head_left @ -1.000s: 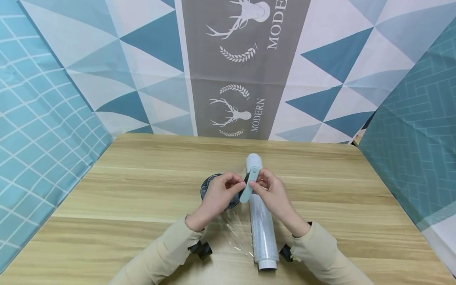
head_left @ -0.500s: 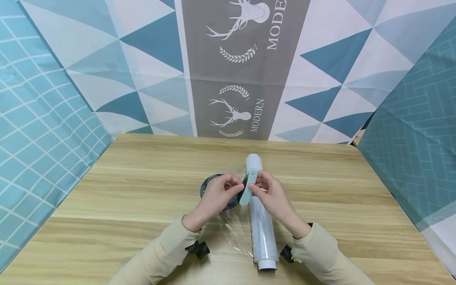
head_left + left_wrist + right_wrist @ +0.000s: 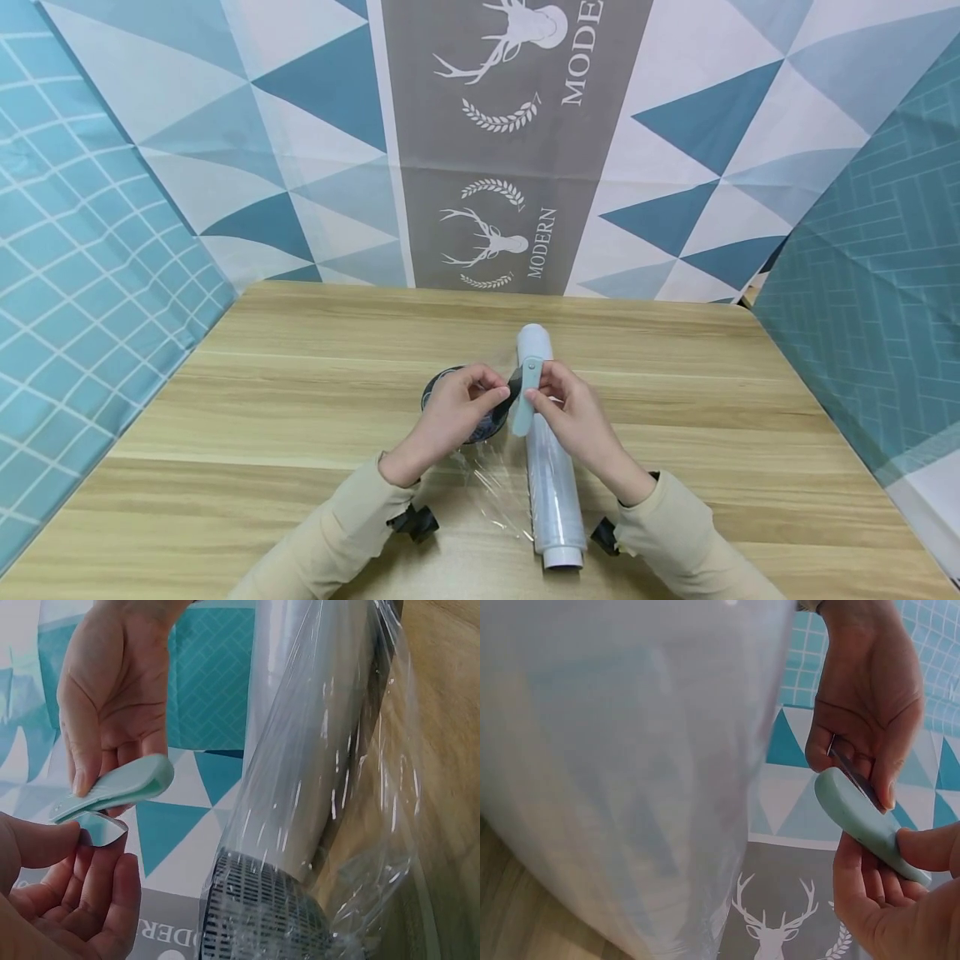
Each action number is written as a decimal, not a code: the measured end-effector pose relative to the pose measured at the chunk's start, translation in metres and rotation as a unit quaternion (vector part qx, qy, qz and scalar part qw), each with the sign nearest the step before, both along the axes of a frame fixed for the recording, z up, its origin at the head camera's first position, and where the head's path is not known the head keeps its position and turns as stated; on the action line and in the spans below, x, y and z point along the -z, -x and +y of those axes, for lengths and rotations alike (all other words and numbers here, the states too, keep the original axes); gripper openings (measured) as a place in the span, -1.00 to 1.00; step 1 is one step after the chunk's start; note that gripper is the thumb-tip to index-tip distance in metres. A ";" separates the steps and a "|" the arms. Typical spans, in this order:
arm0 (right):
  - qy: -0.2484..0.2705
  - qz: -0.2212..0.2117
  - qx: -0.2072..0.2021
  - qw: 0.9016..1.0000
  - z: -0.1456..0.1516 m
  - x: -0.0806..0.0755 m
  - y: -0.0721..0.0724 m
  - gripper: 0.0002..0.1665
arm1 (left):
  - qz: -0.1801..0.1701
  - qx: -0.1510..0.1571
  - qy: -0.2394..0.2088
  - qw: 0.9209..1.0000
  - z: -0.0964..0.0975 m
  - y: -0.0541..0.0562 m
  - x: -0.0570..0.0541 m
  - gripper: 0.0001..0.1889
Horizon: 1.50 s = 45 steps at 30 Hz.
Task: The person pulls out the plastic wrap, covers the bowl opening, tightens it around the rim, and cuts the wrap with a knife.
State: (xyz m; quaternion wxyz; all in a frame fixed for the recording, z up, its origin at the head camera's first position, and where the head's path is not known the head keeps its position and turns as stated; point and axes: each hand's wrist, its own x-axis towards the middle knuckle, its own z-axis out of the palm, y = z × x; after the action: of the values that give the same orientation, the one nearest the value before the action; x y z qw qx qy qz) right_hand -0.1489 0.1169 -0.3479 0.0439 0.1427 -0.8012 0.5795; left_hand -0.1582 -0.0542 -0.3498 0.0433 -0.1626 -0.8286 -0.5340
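Observation:
A small folding knife with a mint-green handle is held over the table between both hands. Its blade stands partly swung out from the handle. My left hand pinches the blade between thumb and fingers. The handle is gripped by my right hand, thumb on one face and fingers behind. Beneath the hands lies a roll of plastic wrap, lengthwise on the table. A dark patterned bowl sits left of the roll, mostly hidden by my left hand. Clear film stretches from the roll toward the bowl.
The wooden table extends on both sides of the hands. A patterned cloth backdrop hangs behind its far edge, with blue cloths along the left and right sides. Loose wrinkled film lies left of the roll.
The knife's blade has swung farther out from its handle. My left hand has shifted slightly left with the blade, and the handle has turned more upright. The roll and bowl stay put.

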 end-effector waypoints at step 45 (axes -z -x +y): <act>-0.082 0.019 -0.070 0.994 0.007 0.002 -0.006 -0.83 | 0.103 -0.033 0.059 0.992 -0.013 0.004 -0.007 -0.95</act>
State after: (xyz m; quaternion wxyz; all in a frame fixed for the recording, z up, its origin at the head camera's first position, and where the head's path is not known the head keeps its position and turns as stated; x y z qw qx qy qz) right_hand -0.1426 0.1238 -0.3496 0.0071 0.2122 -0.8329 0.5110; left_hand -0.1619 -0.0670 -0.3425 0.1360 -0.1916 -0.8545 -0.4633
